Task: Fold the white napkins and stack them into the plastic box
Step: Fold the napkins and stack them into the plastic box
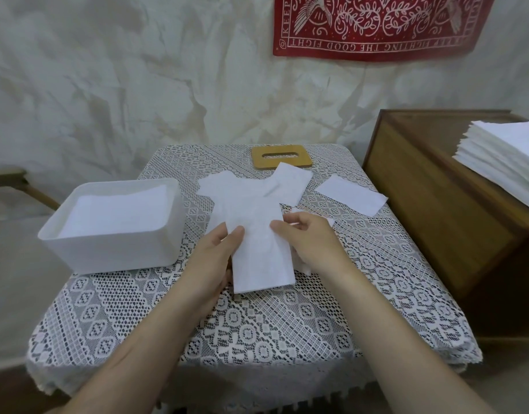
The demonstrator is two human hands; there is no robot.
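At frame centre, a half-folded white paper napkin (258,234) is being pinched by the left hand (215,252) and right hand (305,237), probably for creasing.

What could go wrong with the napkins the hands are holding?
1. The left hand and right hand pinch only the near part of the napkins; the far ends splay loose, so the fold may come out crooked.
2. The plastic box already looks nearly full, so more napkins might bulge above its rim.
3. The folded napkin lies near the table's right edge and might get brushed off.
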